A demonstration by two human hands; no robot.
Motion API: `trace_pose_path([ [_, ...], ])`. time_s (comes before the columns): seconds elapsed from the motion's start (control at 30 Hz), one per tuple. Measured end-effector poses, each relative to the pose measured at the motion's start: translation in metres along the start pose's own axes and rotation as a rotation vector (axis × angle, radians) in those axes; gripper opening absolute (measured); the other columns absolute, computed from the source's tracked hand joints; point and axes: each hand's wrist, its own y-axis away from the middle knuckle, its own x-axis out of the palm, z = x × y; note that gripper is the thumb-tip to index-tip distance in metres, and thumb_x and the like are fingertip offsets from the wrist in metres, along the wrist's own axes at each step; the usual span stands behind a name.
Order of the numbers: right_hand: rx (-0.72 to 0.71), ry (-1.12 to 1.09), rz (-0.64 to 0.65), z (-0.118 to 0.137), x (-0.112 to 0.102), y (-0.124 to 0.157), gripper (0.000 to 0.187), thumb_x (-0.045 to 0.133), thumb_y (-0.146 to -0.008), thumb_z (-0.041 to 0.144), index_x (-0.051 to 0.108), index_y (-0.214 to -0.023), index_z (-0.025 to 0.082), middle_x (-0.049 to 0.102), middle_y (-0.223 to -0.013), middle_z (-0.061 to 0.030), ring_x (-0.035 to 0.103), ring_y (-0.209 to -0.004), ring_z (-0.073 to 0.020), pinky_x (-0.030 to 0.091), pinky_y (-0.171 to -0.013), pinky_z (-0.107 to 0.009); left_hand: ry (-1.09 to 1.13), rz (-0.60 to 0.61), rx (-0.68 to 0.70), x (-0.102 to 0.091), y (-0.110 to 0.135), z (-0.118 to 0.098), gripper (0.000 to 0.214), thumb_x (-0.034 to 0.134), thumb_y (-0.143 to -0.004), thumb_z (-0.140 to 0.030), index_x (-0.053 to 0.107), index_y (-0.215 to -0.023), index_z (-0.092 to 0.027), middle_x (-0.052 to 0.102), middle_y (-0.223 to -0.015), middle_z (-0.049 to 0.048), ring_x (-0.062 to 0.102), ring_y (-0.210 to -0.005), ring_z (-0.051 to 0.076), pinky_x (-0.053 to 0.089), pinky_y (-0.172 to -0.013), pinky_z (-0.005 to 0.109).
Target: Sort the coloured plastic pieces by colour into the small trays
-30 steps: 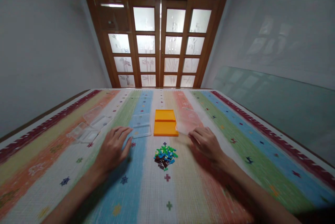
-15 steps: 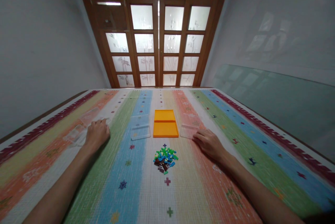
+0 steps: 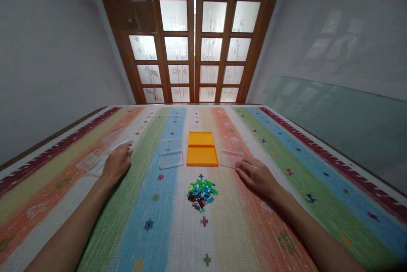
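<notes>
My left hand [image 3: 117, 162] rests curled on a clear plastic box [image 3: 95, 159] at the left of the striped mat; its fingers close over the box's near right corner. My right hand [image 3: 257, 175] lies flat on the mat with its fingertips touching the near edge of another clear box [image 3: 231, 152]. Between the hands stand an open orange box [image 3: 202, 154] and a further clear box [image 3: 171, 153]. A small heap of coloured bricks [image 3: 201, 194] lies just in front of the orange box.
The striped mat [image 3: 178, 229] covers the whole surface. A wooden double door with frosted panes [image 3: 193, 47] stands behind it. A glass sheet [image 3: 333, 115] leans against the right wall, beside the mat's right edge.
My left hand moved from the middle clear box out to the clear box at the far left. My right hand set its clear box down and now rests at its near edge.
</notes>
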Motion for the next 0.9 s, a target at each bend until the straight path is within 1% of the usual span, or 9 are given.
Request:
trace_pose_path([
  [0.07, 0.012, -0.029, -0.021, 0.001, -0.002, 0.002, 0.023, 0.050, -0.099, 0.028, 0.071, -0.100, 0.018, 0.071, -0.093, -0.0111, 0.066, -0.083, -0.0234, 0.051, -0.076, -0.035, 0.056, -0.032, 0.014, -0.006, 0.000, -0.001, 0.047, 0.036, -0.089, -0.015, 0.061, -0.128, -0.009, 0.072, -0.117, 0.0188, 0.070, -0.108, 0.030, 0.055, -0.097, 0.043],
  [0.17, 0.028, -0.047, -0.055, 0.002, -0.006, 0.003, 0.026, 0.053, -0.096, 0.030, 0.071, -0.109, 0.018, 0.072, -0.102, -0.0128, 0.068, -0.088, -0.0246, 0.054, -0.077, -0.036, 0.169, -0.104, 0.063, -0.017, 0.004, -0.005, 0.041, 0.039, -0.090, -0.019, 0.062, -0.124, -0.015, 0.074, -0.111, 0.0145, 0.072, -0.100, 0.029, 0.056, -0.093, 0.042],
  [0.23, 0.030, -0.036, -0.073, 0.003, -0.008, 0.004, 0.027, 0.053, -0.096, 0.032, 0.072, -0.110, 0.018, 0.072, -0.105, -0.0135, 0.069, -0.090, -0.0252, 0.055, -0.078, -0.037, 0.219, -0.122, 0.107, -0.023, 0.011, -0.010, 0.039, 0.041, -0.090, -0.023, 0.063, -0.122, -0.016, 0.075, -0.108, 0.0129, 0.073, -0.095, 0.028, 0.057, -0.092, 0.042],
  [0.33, 0.020, -0.019, -0.095, 0.004, -0.009, 0.005, 0.028, 0.054, -0.095, 0.032, 0.072, -0.109, 0.017, 0.072, -0.105, -0.0145, 0.070, -0.090, -0.0261, 0.056, -0.078, -0.037, 0.251, -0.110, 0.167, -0.028, 0.027, -0.019, 0.037, 0.043, -0.091, -0.029, 0.064, -0.119, -0.018, 0.076, -0.106, 0.0109, 0.074, -0.091, 0.027, 0.058, -0.089, 0.043],
  [0.5, 0.007, -0.014, -0.099, 0.007, -0.010, 0.006, 0.027, 0.055, -0.095, 0.032, 0.073, -0.108, 0.016, 0.072, -0.105, -0.0144, 0.070, -0.089, -0.0260, 0.057, -0.077, -0.038, 0.296, -0.003, 0.267, -0.024, 0.060, -0.028, 0.035, 0.046, -0.092, -0.030, 0.066, -0.119, -0.020, 0.078, -0.098, 0.0086, 0.075, -0.085, 0.026, 0.060, -0.083, 0.042],
  [0.6, -0.006, 0.001, -0.119, 0.007, -0.011, 0.007, 0.027, 0.055, -0.095, 0.031, 0.073, -0.107, 0.016, 0.072, -0.105, -0.0144, 0.071, -0.089, -0.0260, 0.058, -0.076, -0.037, 0.321, 0.010, 0.317, -0.019, 0.072, -0.030, 0.033, 0.047, -0.093, -0.028, 0.066, -0.119, -0.020, 0.078, -0.099, 0.0093, 0.075, -0.087, 0.027, 0.061, -0.081, 0.041],
  [0.73, -0.031, 0.018, -0.144, 0.009, -0.011, 0.007, 0.026, 0.055, -0.096, 0.031, 0.073, -0.106, 0.015, 0.072, -0.104, -0.0145, 0.071, -0.088, -0.0253, 0.058, -0.074, -0.036, 0.325, -0.031, 0.381, -0.014, 0.078, -0.034, 0.031, 0.043, -0.096, -0.026, 0.067, -0.114, -0.017, 0.077, -0.108, 0.0133, 0.075, -0.094, 0.028, 0.062, -0.083, 0.044],
  [0.9, -0.041, 0.016, -0.156, 0.011, -0.011, 0.008, 0.025, 0.053, -0.099, 0.032, 0.071, -0.105, 0.016, 0.072, -0.104, -0.0137, 0.071, -0.087, -0.0249, 0.057, -0.072, -0.035, 0.329, -0.034, 0.416, -0.014, 0.082, -0.038, 0.029, 0.043, -0.096, -0.023, 0.066, -0.113, -0.016, 0.077, -0.107, 0.0140, 0.075, -0.094, 0.028, 0.062, -0.083, 0.044],
])
